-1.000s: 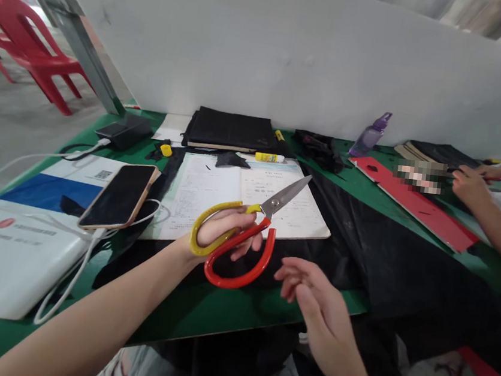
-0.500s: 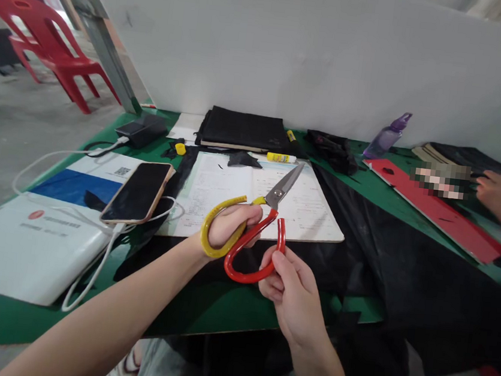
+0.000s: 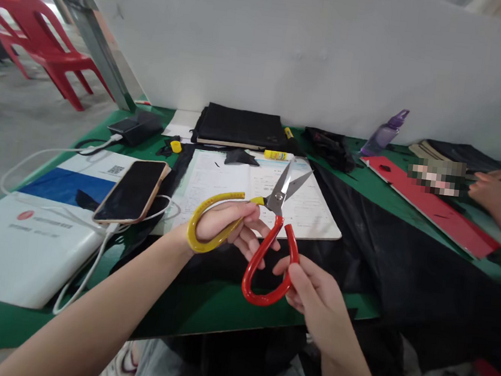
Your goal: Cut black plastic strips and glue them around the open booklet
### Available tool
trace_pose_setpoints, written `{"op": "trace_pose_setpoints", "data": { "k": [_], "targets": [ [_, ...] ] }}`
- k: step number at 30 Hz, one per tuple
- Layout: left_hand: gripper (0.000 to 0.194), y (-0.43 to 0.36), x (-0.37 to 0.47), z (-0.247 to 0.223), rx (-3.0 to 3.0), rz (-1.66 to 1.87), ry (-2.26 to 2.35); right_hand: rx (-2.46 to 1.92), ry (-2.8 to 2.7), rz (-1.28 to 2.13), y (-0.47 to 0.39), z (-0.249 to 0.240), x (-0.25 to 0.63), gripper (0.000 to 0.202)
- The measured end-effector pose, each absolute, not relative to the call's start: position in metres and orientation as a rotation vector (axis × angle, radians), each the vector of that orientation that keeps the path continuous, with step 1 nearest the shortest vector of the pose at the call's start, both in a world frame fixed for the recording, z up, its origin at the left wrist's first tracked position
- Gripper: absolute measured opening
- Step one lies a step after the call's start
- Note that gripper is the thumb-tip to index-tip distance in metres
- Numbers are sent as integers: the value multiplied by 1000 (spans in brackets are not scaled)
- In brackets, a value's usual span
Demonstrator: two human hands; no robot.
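A pair of scissors (image 3: pixel 279 197) with one yellow and one red loop handle is held up over the table, its blades spread apart and pointing away from me. My left hand (image 3: pixel 232 222) is through the yellow loop, its thumb against that handle and its fingers reaching toward the red one. The red loop's outer side is pinched between the thumb and fingers of my right hand (image 3: pixel 314 289). Behind the blades lies an open book (image 3: pixel 214 190) with printed pages. A torn black scrap (image 3: pixel 241 157) and a yellow glue stick (image 3: pixel 278 155) rest at its top.
On the left, a phone (image 3: pixel 133 193) with a white cable lies on a white-and-blue packet (image 3: pixel 52 238). Black sheeting (image 3: pixel 408 272) covers the right side. Farther back are a black-covered book (image 3: pixel 242 125), a purple bottle (image 3: pixel 385 134), a red strip (image 3: pixel 433 209) and another person's hand (image 3: pixel 489 190).
The scissors have opened: the blades, nearly together before, now part, and the handles are wider apart. My right hand has moved right and down with the red loop.
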State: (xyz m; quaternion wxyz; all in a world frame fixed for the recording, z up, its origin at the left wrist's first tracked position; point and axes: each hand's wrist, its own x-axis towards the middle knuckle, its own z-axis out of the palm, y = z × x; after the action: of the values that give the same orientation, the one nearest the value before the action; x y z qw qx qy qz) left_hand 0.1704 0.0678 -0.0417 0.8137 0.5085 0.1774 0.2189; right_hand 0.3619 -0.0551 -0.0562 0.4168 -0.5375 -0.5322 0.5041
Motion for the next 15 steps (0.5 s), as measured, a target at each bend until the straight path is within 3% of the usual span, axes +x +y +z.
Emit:
{"op": "trace_pose_setpoints", "data": {
  "k": [3,7,9,15],
  "targets": [
    [32,69,169,-45,1036,438,321,-1474,-1718,676,-72,-53,379,19],
    [36,68,165,-38,1031,432,313,-1544,-1831,-32,-86,-52,424,8],
    [38,66,165,-34,1050,405,304,-1517,-1912,-139,-89,-55,449,9],
    [46,63,167,-29,1120,234,287,-1582,-2205,-31,-92,-71,487,10]
  ]
}}
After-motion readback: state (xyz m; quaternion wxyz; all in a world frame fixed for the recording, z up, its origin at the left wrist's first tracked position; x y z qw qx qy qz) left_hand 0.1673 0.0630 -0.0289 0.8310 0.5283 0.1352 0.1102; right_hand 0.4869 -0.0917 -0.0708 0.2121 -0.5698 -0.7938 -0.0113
